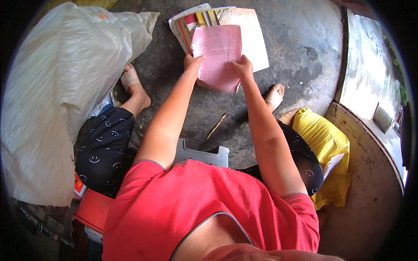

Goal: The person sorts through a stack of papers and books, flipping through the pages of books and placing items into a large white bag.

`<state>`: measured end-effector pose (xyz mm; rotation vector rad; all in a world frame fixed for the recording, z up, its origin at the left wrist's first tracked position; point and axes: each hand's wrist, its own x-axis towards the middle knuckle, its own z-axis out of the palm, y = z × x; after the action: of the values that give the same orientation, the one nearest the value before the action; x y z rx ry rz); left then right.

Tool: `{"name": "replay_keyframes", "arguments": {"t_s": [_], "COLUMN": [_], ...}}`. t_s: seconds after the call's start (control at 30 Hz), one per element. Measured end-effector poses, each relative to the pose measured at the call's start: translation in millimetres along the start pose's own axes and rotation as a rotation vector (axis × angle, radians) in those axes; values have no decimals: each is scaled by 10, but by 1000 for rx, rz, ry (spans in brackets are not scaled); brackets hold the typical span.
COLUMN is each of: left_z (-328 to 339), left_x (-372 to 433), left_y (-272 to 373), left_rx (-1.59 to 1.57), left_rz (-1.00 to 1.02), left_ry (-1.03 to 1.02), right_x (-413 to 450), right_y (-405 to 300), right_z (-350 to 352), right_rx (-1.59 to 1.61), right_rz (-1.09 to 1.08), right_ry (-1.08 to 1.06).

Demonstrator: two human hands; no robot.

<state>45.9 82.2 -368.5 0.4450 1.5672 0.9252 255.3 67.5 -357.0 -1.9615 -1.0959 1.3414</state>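
A pink printed sheet of paper (pixel 217 49) is held up in front of me by its two sides. My left hand (pixel 194 64) grips its left edge, thumb on top, and my right hand (pixel 242 68) grips the right edge the same way. Behind the sheet, and partly covered by it, a spread of white and coloured papers (pixel 251 42) fans out, with red, yellow and orange print at its upper left. Whether my fingers also hold those papers or they lie on the floor, I cannot tell.
A large whitish plastic sack (pixel 42 107) fills the left side. At the right, a yellow sack (pixel 321 137) leans by a low wall (pixel 362 156). A grey plastic stool (pixel 202 157) shows below my arms, and a thin stick (pixel 217 126) lies on the concrete floor. Something red (pixel 94 208) is at lower left.
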Motion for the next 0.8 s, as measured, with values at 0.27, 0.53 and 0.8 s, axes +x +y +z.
{"name": "replay_keyframes", "arguments": {"t_s": [0.27,0.53,0.8], "left_z": [-115,-7,-152], "left_x": [-262,-842,-1432], "left_y": [183,-4,626], "left_rx": [-31,212,-107], "left_rz": [-166,-8,3], "left_ry": [-169,-426,-534], "right_x": [-516,-1115,-1332], "right_y": [-65,319,-244], "right_z": [-149,-313,-568], "right_rx": [546,952,892], "right_rz": [261,352,272], "right_ry": [-202,-180,-393]}}
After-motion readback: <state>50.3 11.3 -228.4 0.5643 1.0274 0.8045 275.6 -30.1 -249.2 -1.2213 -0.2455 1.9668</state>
